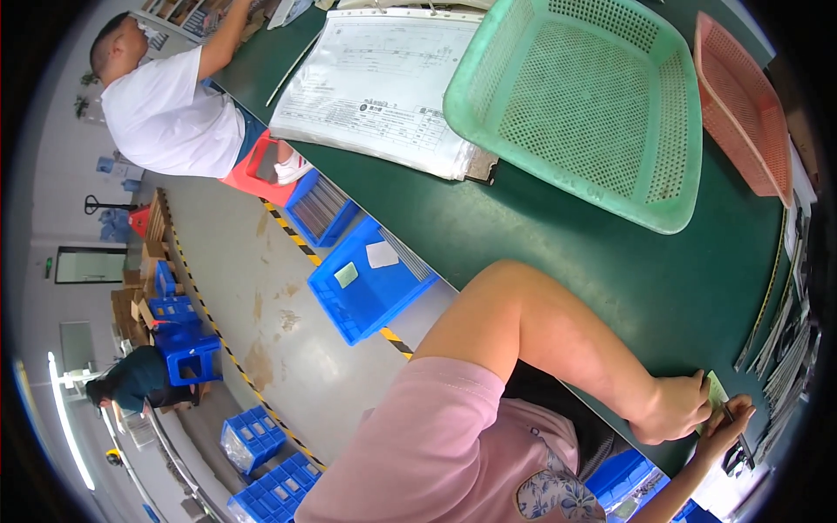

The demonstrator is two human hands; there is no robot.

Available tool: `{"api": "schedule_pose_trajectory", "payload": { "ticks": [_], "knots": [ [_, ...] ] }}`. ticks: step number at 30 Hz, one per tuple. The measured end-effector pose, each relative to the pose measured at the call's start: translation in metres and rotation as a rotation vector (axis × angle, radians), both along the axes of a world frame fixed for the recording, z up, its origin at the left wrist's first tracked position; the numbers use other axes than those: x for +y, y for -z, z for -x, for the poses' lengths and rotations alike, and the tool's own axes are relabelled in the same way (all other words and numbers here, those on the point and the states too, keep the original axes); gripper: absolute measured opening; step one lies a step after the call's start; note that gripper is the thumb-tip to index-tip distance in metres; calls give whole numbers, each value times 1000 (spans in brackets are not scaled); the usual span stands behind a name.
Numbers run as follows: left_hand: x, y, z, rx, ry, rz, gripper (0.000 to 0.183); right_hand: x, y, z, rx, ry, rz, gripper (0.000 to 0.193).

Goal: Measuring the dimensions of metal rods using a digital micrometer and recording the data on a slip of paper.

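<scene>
At the right end of the green table, my left hand [673, 408] rests with curled fingers at the edge of a small pale yellow-green paper slip [716, 392], holding it. Close beside it, my right hand [725, 429] is closed around a thin dark pen [730, 415], whose point is near the slip. Part of the slip is hidden by my fingers. My left arm, in a pink short sleeve, is bent across the table edge.
A green mesh basket [575, 96] and an orange basket [741, 109] stand on the green table [540, 248]. Plastic-covered drawing sheets [375, 87] lie beside them. Bundled thin strips [789, 349] line the far right. Blue bins [362, 279] sit on the floor; a co-worker [174, 113] sits at upper left.
</scene>
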State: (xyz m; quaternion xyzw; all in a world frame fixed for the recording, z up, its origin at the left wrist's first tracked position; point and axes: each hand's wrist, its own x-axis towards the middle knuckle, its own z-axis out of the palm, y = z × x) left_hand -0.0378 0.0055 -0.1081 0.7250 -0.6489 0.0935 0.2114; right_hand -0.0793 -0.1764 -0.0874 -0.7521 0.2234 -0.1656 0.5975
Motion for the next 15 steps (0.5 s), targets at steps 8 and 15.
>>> {"api": "schedule_pose_trajectory", "payload": {
  "ticks": [8, 15],
  "knots": [
    [4, -4, -2, 31, 15, -51, 48, -2, 2, 3, 10, -68, 131, 33],
    [7, -3, 2, 27, 6, -5, 41, 2, 2, 5, -27, 25, 69, 31]
  ]
}}
